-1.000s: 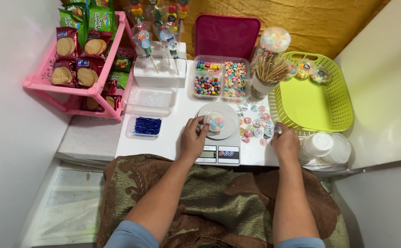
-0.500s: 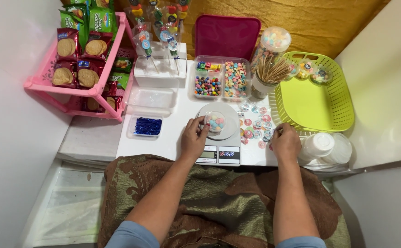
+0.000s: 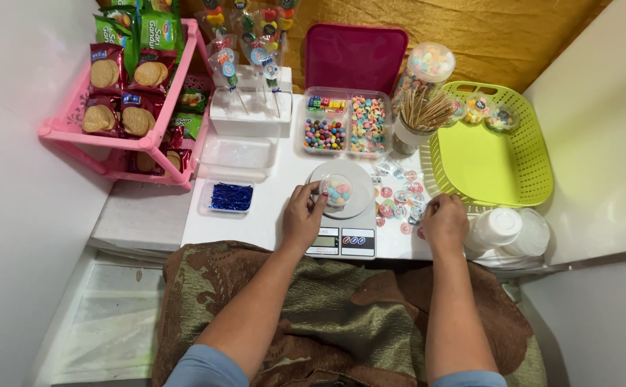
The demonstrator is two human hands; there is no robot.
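Fingers of left hand [image 3: 303, 218] pinch the candy cup [image 3: 337, 190]; right hand [image 3: 445, 223] seems curled shut over stickers [image 3: 399, 201].

White table [image 3: 270, 215] with scale [image 3: 345, 229], green basket [image 3: 496, 161], candy tray [image 3: 345, 125], stickers [image 3: 399, 197].

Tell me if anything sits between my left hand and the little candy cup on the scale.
Nothing visible does. The left hand already has its fingertips at the rim of the small candy cup, which sits on the round scale plate.
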